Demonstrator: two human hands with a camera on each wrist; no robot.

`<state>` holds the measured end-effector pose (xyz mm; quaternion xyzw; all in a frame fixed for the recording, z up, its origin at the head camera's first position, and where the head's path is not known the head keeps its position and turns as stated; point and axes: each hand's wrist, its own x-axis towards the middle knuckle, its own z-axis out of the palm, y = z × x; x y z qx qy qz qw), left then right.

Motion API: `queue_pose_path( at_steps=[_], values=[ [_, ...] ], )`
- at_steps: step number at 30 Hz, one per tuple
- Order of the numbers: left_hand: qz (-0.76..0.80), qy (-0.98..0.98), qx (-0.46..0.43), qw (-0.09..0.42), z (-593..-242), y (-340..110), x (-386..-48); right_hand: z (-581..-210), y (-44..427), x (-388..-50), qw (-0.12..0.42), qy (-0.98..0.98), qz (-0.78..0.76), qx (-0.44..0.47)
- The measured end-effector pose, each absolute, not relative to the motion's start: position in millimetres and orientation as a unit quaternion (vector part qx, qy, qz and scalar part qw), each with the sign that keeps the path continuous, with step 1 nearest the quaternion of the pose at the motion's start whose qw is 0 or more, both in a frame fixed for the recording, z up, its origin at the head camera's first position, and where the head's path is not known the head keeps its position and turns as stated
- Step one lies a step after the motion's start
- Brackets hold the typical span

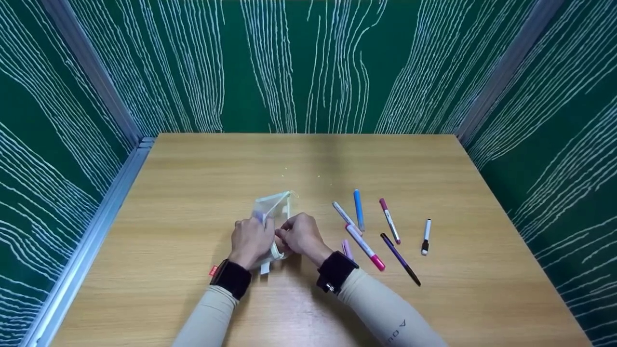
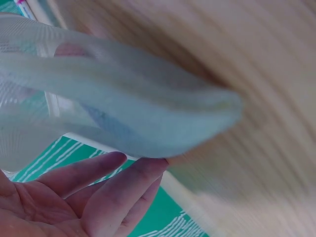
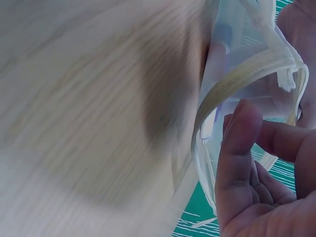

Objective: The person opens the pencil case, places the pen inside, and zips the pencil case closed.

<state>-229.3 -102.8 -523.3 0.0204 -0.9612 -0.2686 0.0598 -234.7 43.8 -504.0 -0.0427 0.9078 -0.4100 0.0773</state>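
Observation:
A translucent whitish zip pouch (image 1: 271, 202) stands tilted between the hands at the table's left middle. My left hand (image 1: 251, 239) holds its left side; in the left wrist view, long fingers (image 2: 131, 192) lie along the outside of the pouch (image 2: 148, 113), the thumb out of sight. My right hand (image 1: 303, 235) is at the pouch's near end. The right wrist view shows its bent fingers (image 3: 242, 131) at the rounded opening, edged by a pale zip band (image 3: 237, 81), with nothing visible held. Inside the pouch a white pen-like piece (image 3: 210, 123) shows.
Right of the hands lie a blue marker (image 1: 358, 209), a white-and-pink marker (image 1: 365, 246), a dark pen (image 1: 401, 259), a slim pink-and-white pen (image 1: 389, 220), a lilac marker (image 1: 347, 248) and a black-capped white marker (image 1: 426, 237). Green, white-lined panels (image 1: 299, 67) enclose the wooden table (image 1: 217, 164).

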Motion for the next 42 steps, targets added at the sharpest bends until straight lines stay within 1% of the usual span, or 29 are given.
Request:
queue_pose_path(
  at_steps=[6,22,27,32,38,42],
  values=[
    [-0.269,-0.961,0.019,0.068,-524.0,-103.6,-229.0,-502.6,53.4,-233.4,0.049,0.923,-0.377,-0.062],
    [-0.262,-0.964,0.022,0.043,-523.2,-104.1,-229.7,-498.1,81.3,-227.0,0.001,0.927,-0.365,-0.081],
    [-0.263,-0.964,0.023,0.04,-522.7,-103.3,-229.0,-497.0,88.8,-224.4,-0.001,0.925,-0.374,-0.069],
    [-0.262,-0.964,0.015,0.05,-524.3,-103.3,-227.9,-495.5,97.9,-221.4,-0.011,0.934,-0.349,-0.069],
    [-0.261,-0.963,0.003,0.066,-525.5,-103.9,-228.4,-491.9,108.6,-219.8,0.009,0.936,-0.349,-0.057],
    [-0.26,-0.964,0.004,0.061,-525.0,-103.7,-228.4,-491.9,115.8,-218.1,-0.002,0.934,-0.351,-0.068]
  ],
)
